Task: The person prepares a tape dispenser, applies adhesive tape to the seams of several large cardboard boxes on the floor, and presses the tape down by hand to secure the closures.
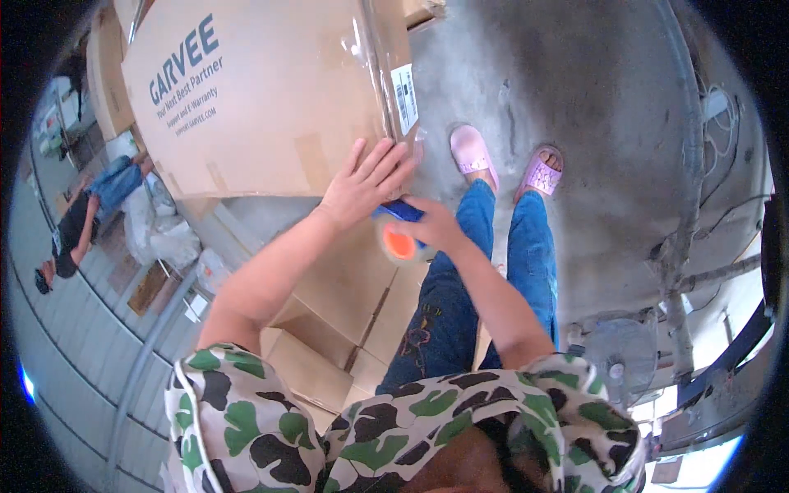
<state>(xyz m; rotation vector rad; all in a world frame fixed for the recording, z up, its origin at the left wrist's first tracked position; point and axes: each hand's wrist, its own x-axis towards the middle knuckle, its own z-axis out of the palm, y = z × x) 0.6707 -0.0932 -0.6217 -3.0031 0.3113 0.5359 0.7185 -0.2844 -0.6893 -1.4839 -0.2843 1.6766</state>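
A large brown cardboard carton (246,107) with dark printing fills the upper left. Clear tape (374,66) runs along its right edge, beside a white label (404,99). My left hand (370,181) lies flat on the carton's near right corner, its fingers spread. Just below it, my right hand (431,223) grips a blue tape dispenser (400,211) with an orange hub (400,245), close to that corner. The dispenser is slightly blurred, and my fingers cover part of it.
More cardboard boxes (337,271) sit below the carton, near my left arm. My feet in pink slides (471,149) stand on the grey concrete floor (592,99). A fan (616,357) is at lower right. Plastic bags (160,234) and another person (78,222) are at far left.
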